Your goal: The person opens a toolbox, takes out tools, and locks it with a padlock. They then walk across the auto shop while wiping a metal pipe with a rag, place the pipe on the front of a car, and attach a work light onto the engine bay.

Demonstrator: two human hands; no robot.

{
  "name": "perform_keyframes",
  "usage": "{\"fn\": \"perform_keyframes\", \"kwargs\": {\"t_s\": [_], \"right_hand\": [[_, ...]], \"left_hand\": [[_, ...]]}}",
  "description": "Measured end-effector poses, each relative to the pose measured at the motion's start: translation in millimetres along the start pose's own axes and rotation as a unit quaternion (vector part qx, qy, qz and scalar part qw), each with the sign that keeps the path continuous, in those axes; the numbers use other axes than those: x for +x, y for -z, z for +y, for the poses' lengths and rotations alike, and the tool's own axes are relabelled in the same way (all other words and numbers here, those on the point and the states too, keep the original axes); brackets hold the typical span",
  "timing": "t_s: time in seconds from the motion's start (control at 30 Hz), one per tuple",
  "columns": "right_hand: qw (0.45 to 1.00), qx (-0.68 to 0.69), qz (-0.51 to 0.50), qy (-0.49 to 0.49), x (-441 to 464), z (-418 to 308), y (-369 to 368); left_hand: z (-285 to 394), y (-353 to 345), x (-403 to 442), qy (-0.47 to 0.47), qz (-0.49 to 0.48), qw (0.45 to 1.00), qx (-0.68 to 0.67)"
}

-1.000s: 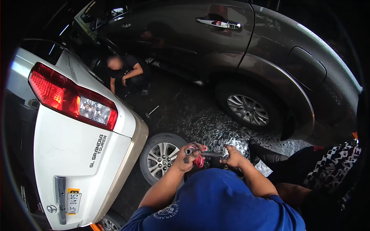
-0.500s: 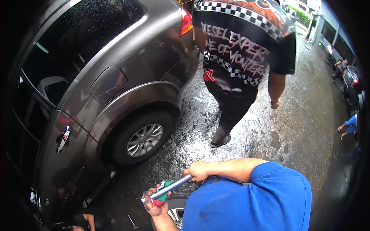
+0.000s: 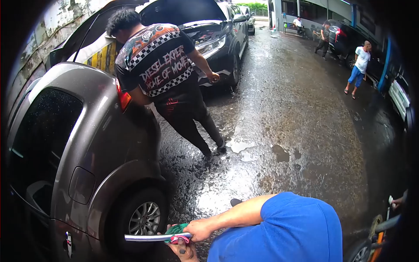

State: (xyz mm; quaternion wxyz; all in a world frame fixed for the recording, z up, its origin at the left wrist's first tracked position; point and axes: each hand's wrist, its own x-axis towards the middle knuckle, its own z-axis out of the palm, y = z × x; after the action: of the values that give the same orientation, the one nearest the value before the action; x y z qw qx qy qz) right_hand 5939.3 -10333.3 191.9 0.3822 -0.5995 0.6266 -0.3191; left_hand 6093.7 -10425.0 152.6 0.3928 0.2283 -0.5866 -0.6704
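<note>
A long silvery metal bar (image 3: 146, 238) lies across my hands at the bottom of the view, its free end pointing left in front of the wheel (image 3: 145, 218) of a brown car. My left hand (image 3: 183, 249) is closed beneath the bar, with a red and green cloth (image 3: 175, 229) between its fingers and the metal. Dark smudges mark its skin. My right hand (image 3: 199, 229) is closed at the bar's right end, against the cloth. The blue shirt sleeve (image 3: 301, 222) covers my right upper arm.
The brown car (image 3: 109, 131) stands at the left. Beyond it, a person in a black printed shirt (image 3: 161, 61) stands near a car with a raised hood (image 3: 187, 13). Wet ground (image 3: 297, 122) stretches ahead. Several people and parked cars are at the upper right.
The view has swung right and up, away from the white van. The bar now points left, and my hands are closer together on it. The person in black has moved farther off.
</note>
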Motion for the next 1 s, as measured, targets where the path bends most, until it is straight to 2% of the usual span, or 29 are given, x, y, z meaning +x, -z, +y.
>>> {"fn": "perform_keyframes", "kwargs": {"t_s": [0.03, 0.07, 0.1, 0.13, 0.17, 0.2, 0.23, 0.3, 0.33, 0.4, 0.43, 0.47, 0.5, 0.53, 0.6, 0.67, 0.73, 0.77, 0.8, 0.87, 1.0], "right_hand": [[0.999, 0.011, 0.010, -0.028, -5, 1, 10], [0.998, 0.022, 0.020, -0.055, -9, 2, 22], [1.000, 0.004, 0.026, -0.015, -11, 18, 26], [0.999, 0.004, 0.030, -0.016, -10, 37, 25], [0.997, -0.010, 0.068, -0.020, -11, 54, 27], [0.994, -0.025, 0.104, -0.025, -13, 73, 30], [0.997, -0.012, 0.058, -0.040, -29, 64, 66], [0.998, -0.013, 0.046, -0.042, -46, 86, 102], [0.999, -0.014, 0.029, -0.040, -51, 97, 113], [0.999, 0.031, 0.000, -0.034, -65, 129, 134], [0.996, 0.075, -0.028, -0.032, -75, 150, 146], [0.991, 0.121, -0.054, -0.031, -86, 159, 162], [0.968, 0.204, -0.104, -0.103, -96, 168, 178], [0.967, 0.209, -0.100, -0.107, -102, 185, 185], [0.959, 0.217, -0.111, -0.141, -110, 220, 196], [0.972, 0.195, -0.078, -0.107, -121, 235, 210], [0.985, 0.147, 0.014, -0.088, -132, 249, 219], [0.987, 0.105, 0.023, -0.122, -135, 253, 226], [0.986, 0.106, 0.025, -0.123, -139, 254, 232], [0.979, -0.026, 0.093, -0.182, -146, 254, 245], [0.970, -0.031, 0.124, -0.208, -148, 265, 267]], "left_hand": [[-8, -11, 9, 0.042, -0.020, 0.989, -0.141], [-12, -22, 16, 0.044, -0.025, 0.989, -0.140], [-3, -45, 27, 0.050, 0.008, 0.994, -0.097], [0, -67, 39, 0.055, 0.041, 0.996, -0.054], [0, -88, 51, 0.046, 0.078, 0.992, -0.092], [2, -108, 63, 0.047, 0.073, 0.992, -0.093], [10, -124, 76, 0.052, 0.063, 0.989, -0.124], [2, -142, 107, 0.049, 0.051, 0.989, -0.131], [5, -160, 117, 0.028, 0.091, 0.986, -0.140], [-16, -161, 147, 0.050, 0.143, 0.979, -0.136], [0, -188, 152, 0.029, 0.114, 0.977, -0.176], [-11, -193, 164, 0.041, 0.126, 0.976, -0.174], [-22, -197, 175, 0.047, 0.067, 0.976, -0.203], [-26, -207, 182, 0.054, 0.008, 0.971, -0.233], [-36, -231, 195, 0.054, 0.043, 0.974, -0.217], [-49, -255, 207, 0.050, 0.020, 0.980, -0.192], [-71, -272, 223, 0.036, -0.008, 0.991, -0.132], [-77, -284, 228, 0.016, -0.043, 0.989, -0.140], [-84, -291, 234, 0.026, -0.033, 0.992, -0.119], [-96, -305, 247, 0.024, -0.005, 0.998, -0.052], [-114, -327, 271, 0.059, 0.035, 0.996, -0.060]]}}
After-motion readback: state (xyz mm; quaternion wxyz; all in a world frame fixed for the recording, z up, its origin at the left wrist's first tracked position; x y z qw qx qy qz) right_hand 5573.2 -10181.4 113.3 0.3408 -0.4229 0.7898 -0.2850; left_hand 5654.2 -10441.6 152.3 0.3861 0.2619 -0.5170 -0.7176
